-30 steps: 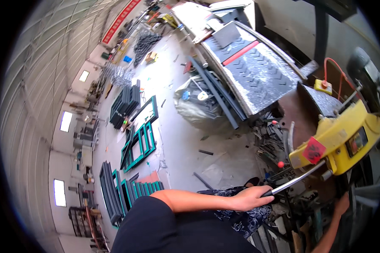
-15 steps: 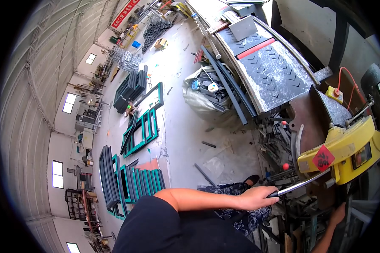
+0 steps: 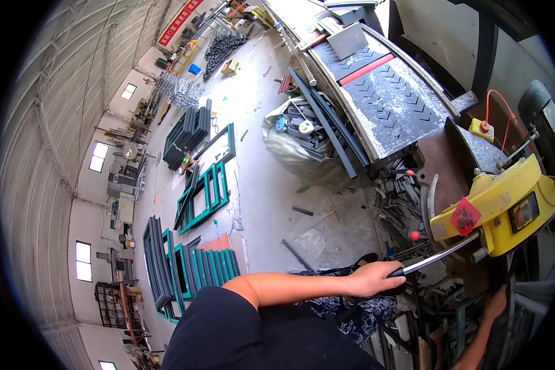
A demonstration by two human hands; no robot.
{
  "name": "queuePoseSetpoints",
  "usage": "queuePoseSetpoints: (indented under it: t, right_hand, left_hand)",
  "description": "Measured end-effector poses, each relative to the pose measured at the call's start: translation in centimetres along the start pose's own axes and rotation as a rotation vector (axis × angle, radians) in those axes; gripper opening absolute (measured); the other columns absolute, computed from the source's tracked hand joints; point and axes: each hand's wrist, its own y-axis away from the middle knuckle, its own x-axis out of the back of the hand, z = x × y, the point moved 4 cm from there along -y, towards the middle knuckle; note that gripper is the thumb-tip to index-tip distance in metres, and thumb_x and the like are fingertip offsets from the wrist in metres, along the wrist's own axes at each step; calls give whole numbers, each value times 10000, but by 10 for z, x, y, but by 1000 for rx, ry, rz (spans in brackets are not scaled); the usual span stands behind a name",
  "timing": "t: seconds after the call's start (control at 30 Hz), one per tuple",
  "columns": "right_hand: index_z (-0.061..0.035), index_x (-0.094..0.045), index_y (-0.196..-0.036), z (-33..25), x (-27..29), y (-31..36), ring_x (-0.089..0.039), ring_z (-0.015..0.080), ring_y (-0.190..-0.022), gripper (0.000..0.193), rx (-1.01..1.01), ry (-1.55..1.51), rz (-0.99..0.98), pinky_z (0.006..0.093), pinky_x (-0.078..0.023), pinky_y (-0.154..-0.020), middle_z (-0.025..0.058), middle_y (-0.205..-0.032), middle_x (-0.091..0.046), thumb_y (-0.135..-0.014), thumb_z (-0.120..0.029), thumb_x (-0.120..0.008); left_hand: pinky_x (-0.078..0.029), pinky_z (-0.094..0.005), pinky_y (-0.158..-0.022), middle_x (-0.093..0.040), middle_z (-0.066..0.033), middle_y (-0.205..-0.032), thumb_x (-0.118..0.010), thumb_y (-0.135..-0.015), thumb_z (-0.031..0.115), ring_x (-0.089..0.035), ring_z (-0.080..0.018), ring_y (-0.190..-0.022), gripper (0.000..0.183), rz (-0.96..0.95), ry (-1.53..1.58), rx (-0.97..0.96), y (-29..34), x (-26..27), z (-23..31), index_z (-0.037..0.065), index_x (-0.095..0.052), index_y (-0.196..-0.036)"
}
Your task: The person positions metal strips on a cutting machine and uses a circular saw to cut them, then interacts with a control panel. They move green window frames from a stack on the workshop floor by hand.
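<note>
Cutting step in hand: left hand (image 3: 376,279) closed around black grip of saw lever (image 3: 435,259) on yellow chop saw (image 3: 499,209); right hand (image 3: 494,303), grip indiscernible, low beside machine base; next, judged: steady downward lever pull.

Yellow chop saw (image 3: 499,206) at right, housing boxy, red diamond sticker on its near-left face, dark switch panel on its right face. Long metal lever handle (image 3: 435,259) slanting from the saw's underside down-left to a black grip. Left hand (image 3: 376,279) wrapped round that grip, fingers closed, forearm stretched in from the left. Right hand (image 3: 494,302) low at the near right, under the saw body, partly hidden by dark machine parts; grasp unclear.
</note>
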Motion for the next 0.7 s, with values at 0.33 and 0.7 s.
queuePoseSetpoints:
  t: [0.33, 0.7]
  right_hand:
    - [1, -440, -1361, -1, -2, -1, -576, 411, -1066, 680, -23, 2, -2, 448, -484, -866, 249, -1198, -594, -742, -70, -711]
    - [-4, -440, -1366, 1, -3, -2, -586, 408, -1052, 666, -18, 22, 15, 450, -491, -852, 245, -1200, -595, -754, -65, -695]
  left_hand:
    - [-475, -349, -705, -632, -77, -828, -538, -976, 326, -606, -200, -771, 295, -4, 49, 78, 0, -2, -7, 59, -576, -1096]
    - [-465, -362, -667, -618, -93, -802, -543, -971, 336, -594, -212, -728, 320, 5, 36, 39, -5, -4, -17, 55, -564, -1122]
